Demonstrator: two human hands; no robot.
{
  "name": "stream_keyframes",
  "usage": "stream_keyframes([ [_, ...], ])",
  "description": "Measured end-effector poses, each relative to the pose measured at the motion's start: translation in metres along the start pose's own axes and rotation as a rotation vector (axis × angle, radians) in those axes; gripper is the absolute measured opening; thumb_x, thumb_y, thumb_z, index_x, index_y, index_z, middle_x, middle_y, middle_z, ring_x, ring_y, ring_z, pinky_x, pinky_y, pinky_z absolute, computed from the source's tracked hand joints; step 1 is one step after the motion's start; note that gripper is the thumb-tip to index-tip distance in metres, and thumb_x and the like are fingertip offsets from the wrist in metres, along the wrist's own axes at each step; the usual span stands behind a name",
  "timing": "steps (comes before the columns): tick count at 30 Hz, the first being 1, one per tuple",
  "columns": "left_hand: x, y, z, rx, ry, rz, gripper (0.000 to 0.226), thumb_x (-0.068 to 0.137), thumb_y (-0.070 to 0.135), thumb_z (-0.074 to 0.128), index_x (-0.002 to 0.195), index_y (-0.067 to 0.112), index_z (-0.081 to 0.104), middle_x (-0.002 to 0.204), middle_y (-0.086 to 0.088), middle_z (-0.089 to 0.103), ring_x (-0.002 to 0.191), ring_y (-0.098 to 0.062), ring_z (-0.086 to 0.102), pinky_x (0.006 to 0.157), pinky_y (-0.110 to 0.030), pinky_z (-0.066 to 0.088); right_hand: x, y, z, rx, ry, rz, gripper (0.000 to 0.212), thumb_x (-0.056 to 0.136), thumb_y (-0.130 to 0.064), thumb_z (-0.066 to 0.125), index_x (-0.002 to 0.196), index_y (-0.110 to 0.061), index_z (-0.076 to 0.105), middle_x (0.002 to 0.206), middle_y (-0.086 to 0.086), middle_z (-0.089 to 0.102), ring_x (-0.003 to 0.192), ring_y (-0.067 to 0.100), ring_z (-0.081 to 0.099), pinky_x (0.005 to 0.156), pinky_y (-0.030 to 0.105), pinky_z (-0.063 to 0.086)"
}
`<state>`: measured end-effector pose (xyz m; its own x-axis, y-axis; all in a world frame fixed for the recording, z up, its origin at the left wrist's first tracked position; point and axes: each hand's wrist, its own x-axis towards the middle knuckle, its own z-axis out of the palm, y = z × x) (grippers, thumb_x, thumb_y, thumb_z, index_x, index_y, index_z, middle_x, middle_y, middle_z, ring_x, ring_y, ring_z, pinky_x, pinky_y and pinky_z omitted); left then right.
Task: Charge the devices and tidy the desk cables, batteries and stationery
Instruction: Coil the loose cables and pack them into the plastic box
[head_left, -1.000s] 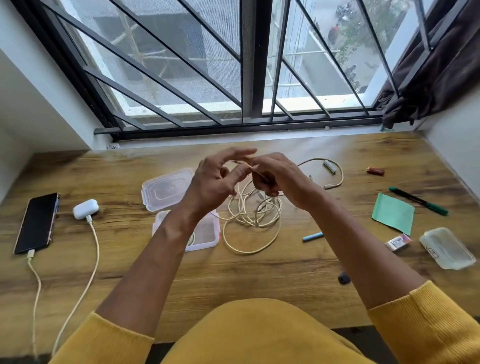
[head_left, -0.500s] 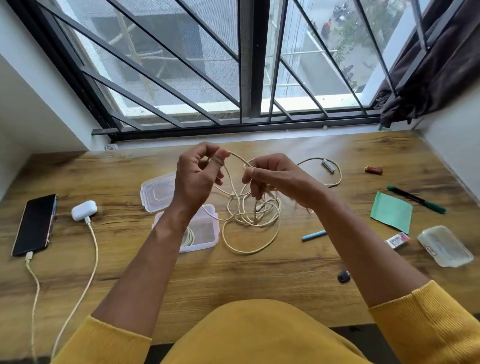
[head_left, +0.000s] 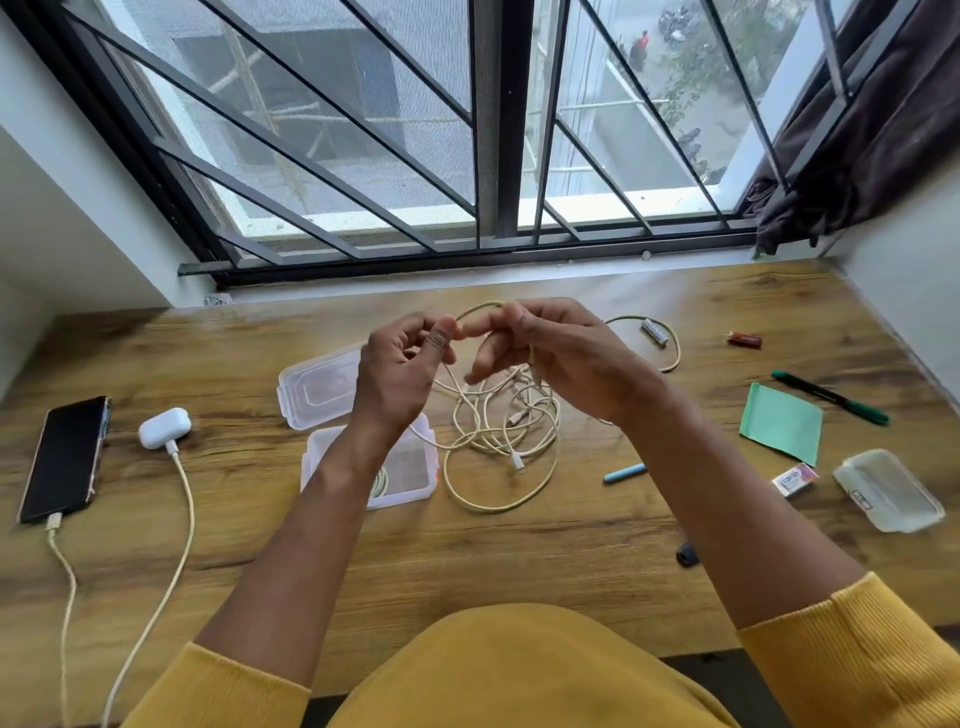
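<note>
A tangle of cream charging cable (head_left: 498, 441) lies mid-desk, with one strand lifted above it. My left hand (head_left: 400, 374) pinches that strand near its thumb, and my right hand (head_left: 561, 358) grips the same cable just to the right, fingers curled round it. Both hands hover close together over the tangle. A clear plastic box (head_left: 410, 473) with a coiled cable inside sits below my left wrist, its lid (head_left: 317, 389) beside it. At the far left a black phone (head_left: 65, 457) and a white earbud case (head_left: 163, 427) each have a cable plugged in.
On the right lie a battery (head_left: 654, 332), a small red item (head_left: 745, 340), a green pen (head_left: 831, 397), a green paper (head_left: 782, 422), a blue pen (head_left: 626, 473), an eraser (head_left: 795, 480), a clear case (head_left: 888, 499) and a small black cap (head_left: 687, 555). Window bars stand behind the wooden desk (head_left: 467, 561).
My hands have come closer together again over the tangle, and the lifted cable loop between them has become shorter and higher.
</note>
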<state>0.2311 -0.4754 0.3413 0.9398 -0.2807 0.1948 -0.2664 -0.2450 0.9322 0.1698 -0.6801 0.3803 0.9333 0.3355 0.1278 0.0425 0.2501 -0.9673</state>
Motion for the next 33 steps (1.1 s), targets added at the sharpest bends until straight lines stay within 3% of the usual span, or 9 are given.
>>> stream_keyframes([
  [5, -0.018, -0.001, 0.014, -0.032, -0.074, -0.034, 0.027, 0.108, 0.036, 0.060, 0.096, 0.022, 0.079, 0.074, 0.005, 0.075, 0.052, 0.006, 0.053, 0.054, -0.014, 0.037, 0.011, 0.008, 0.010, 0.236, 0.119, -0.055, 0.047, 0.116, -0.020, 0.026, 0.142, 0.010, 0.052, 0.120, 0.021, 0.073, 0.119, 0.042, 0.065, 0.110, 0.050, 0.046],
  [8, -0.029, 0.000, 0.024, 0.020, -0.117, -0.031, 0.023, 0.106, 0.039, 0.063, 0.102, 0.026, 0.081, 0.082, 0.007, 0.079, 0.068, 0.000, 0.069, 0.065, -0.027, 0.053, 0.017, 0.010, 0.012, 0.354, 0.159, -0.114, 0.047, 0.116, -0.017, 0.024, 0.150, 0.010, 0.040, 0.143, 0.024, 0.060, 0.140, 0.042, 0.053, 0.121, 0.046, 0.039],
  [11, -0.038, 0.000, 0.032, 0.039, -0.188, -0.059, 0.023, 0.105, 0.041, 0.065, 0.099, 0.026, 0.081, 0.084, 0.009, 0.080, 0.076, -0.006, 0.073, 0.069, -0.035, 0.054, 0.020, 0.012, 0.013, 0.371, 0.220, -0.150, 0.046, 0.115, -0.013, 0.028, 0.156, 0.007, 0.034, 0.156, 0.026, 0.048, 0.146, 0.038, 0.047, 0.126, 0.045, 0.033],
  [15, -0.046, 0.001, 0.032, 0.041, -0.373, -0.127, 0.034, 0.105, 0.041, 0.064, 0.084, 0.019, 0.079, 0.081, 0.002, 0.080, 0.053, -0.006, 0.061, 0.060, -0.029, 0.048, 0.022, 0.013, 0.011, 0.257, 0.330, -0.156, 0.047, 0.115, -0.009, 0.030, 0.161, -0.008, 0.032, 0.155, 0.022, 0.051, 0.147, 0.031, 0.047, 0.128, 0.044, 0.029],
  [18, -0.052, 0.008, 0.031, -0.049, -0.464, -0.162, 0.041, 0.107, 0.034, 0.062, 0.080, 0.005, 0.072, 0.082, -0.006, 0.081, 0.047, -0.016, 0.057, 0.055, -0.026, 0.045, 0.023, 0.013, 0.005, 0.104, 0.384, -0.165, 0.046, 0.113, -0.006, 0.033, 0.159, -0.004, 0.037, 0.149, 0.025, 0.056, 0.145, 0.028, 0.051, 0.127, 0.043, 0.030],
  [21, -0.053, 0.020, 0.028, -0.250, -0.464, -0.226, 0.033, 0.107, 0.022, 0.061, 0.081, 0.001, 0.064, 0.082, -0.024, 0.078, 0.040, -0.011, 0.044, 0.044, -0.019, 0.036, 0.021, 0.015, 0.002, -0.017, 0.413, -0.136, 0.044, 0.111, -0.007, 0.038, 0.153, -0.001, 0.046, 0.140, 0.026, 0.064, 0.139, 0.028, 0.057, 0.125, 0.050, 0.033],
  [25, -0.048, 0.035, 0.017, -0.287, -0.465, -0.169, 0.026, 0.093, 0.026, 0.070, 0.091, 0.000, 0.069, 0.062, -0.011, 0.064, 0.045, -0.008, 0.048, 0.046, -0.016, 0.036, 0.014, 0.021, -0.001, -0.185, 0.446, -0.039, 0.037, 0.106, -0.003, 0.044, 0.138, 0.002, 0.061, 0.124, 0.022, 0.073, 0.122, 0.028, 0.069, 0.113, 0.060, 0.040],
  [28, -0.036, 0.036, 0.004, -0.229, -0.399, -0.079, 0.018, 0.096, 0.021, 0.070, 0.091, 0.004, 0.075, 0.061, 0.004, 0.061, 0.055, -0.008, 0.051, 0.054, -0.018, 0.043, 0.009, 0.022, 0.002, -0.212, 0.401, 0.040, 0.033, 0.101, 0.008, 0.042, 0.126, 0.015, 0.061, 0.102, 0.022, 0.074, 0.091, 0.022, 0.074, 0.085, 0.034, 0.058],
  [33, -0.011, 0.030, -0.021, 0.052, -0.240, 0.044, 0.018, 0.101, 0.031, 0.071, 0.085, 0.027, 0.080, 0.057, 0.014, 0.058, 0.052, -0.005, 0.038, 0.051, -0.022, 0.030, 0.002, 0.020, 0.011, -0.270, 0.268, 0.125, 0.034, 0.091, 0.004, 0.039, 0.102, 0.011, 0.071, 0.064, 0.017, 0.058, 0.055, 0.018, 0.057, 0.052, 0.025, 0.048],
])
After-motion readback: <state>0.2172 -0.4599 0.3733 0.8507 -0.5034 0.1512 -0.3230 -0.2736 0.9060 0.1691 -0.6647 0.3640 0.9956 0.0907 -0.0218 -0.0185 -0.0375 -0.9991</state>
